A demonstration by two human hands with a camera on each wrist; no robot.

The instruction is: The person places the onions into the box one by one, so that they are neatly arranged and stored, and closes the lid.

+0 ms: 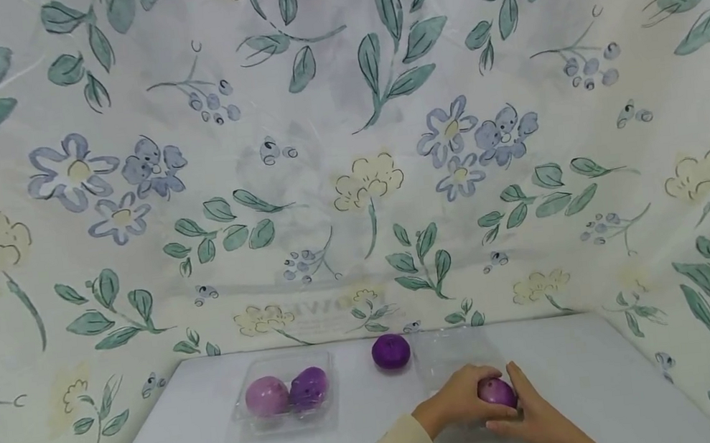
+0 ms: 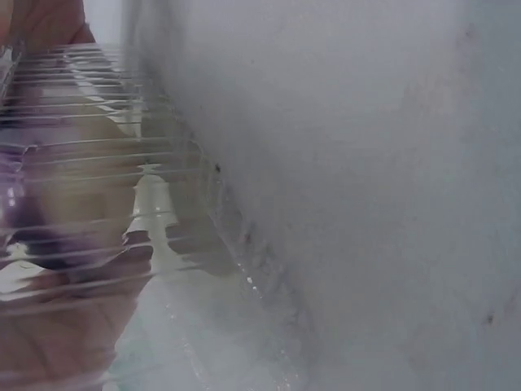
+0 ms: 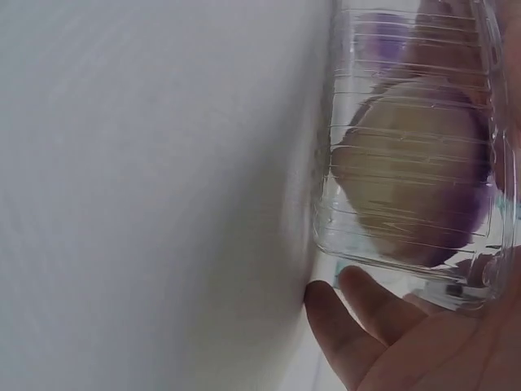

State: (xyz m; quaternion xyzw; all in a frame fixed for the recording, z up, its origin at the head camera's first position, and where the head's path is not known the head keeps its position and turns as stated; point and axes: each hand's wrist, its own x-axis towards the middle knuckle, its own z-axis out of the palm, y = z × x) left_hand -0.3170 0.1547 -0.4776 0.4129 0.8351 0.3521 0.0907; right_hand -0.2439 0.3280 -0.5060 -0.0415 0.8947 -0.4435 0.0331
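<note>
left hand (image 1: 455, 402) + right hand (image 1: 534, 415): cupping purple bun (image 1: 496, 391) | clear tray (image 1: 285, 396): two buns | loose bun (image 1: 391, 352) behind

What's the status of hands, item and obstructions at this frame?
Left hand and right hand both grip the purple bun inside a clear box. Loose bun and filled tray sit apart. Nothing blocking.

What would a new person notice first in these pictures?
First, the two hands, left hand and right hand, holding a purple bun at the near edge of the white table. To the left, a clear tray holds two buns; a darker bun sits alone farther back.
</note>
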